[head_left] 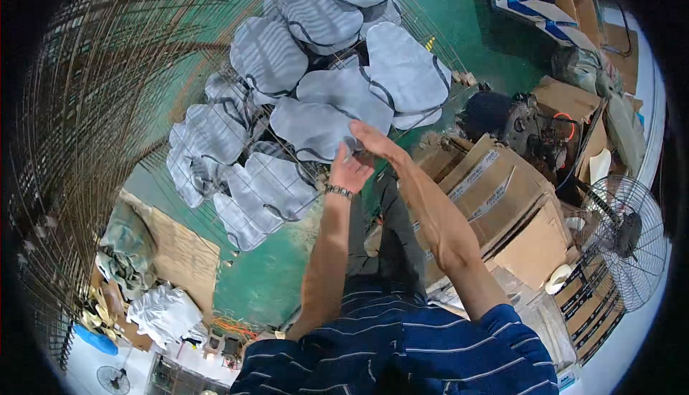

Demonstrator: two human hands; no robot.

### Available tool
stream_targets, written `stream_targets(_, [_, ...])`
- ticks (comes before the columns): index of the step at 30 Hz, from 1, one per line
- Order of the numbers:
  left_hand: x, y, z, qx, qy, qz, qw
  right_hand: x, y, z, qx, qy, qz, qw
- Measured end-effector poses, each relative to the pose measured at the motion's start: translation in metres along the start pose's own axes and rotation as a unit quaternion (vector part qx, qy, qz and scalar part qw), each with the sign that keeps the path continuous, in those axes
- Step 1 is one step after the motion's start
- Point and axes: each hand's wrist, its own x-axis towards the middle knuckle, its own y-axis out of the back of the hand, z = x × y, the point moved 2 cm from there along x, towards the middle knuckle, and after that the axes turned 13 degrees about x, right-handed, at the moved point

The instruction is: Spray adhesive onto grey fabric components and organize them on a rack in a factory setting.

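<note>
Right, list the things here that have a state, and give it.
Grey pads: piled, overlapping.
Left hand: at a pad's edge, grip unclear.
Right hand: beside it, grip unclear.
Wristband: worn.
Brown box: taped.
Large fan: running or not, unclear.
White bag: crumpled.

I am pointing my left forearm [323, 251] toward twelve o'clock, my right forearm [439, 212] toward eleven, holding my right hand [372, 139] at one o'clock from my left hand [349, 173].
</note>
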Motion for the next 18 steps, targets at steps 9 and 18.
stream_targets(9, [-0.058, 0.06, -0.005, 0.251, 0.071, 0.049, 0.964, -0.057, -0.015, -0.038, 0.225, -0.013, 0.022, 0.974])
stream_targets(18, [-0.158, -0.08, 0.011, 0.122, -0.008, -0.368, 0.922, -0.209, 0.0, 0.041, 0.425, 0.019, 0.232, 0.875])
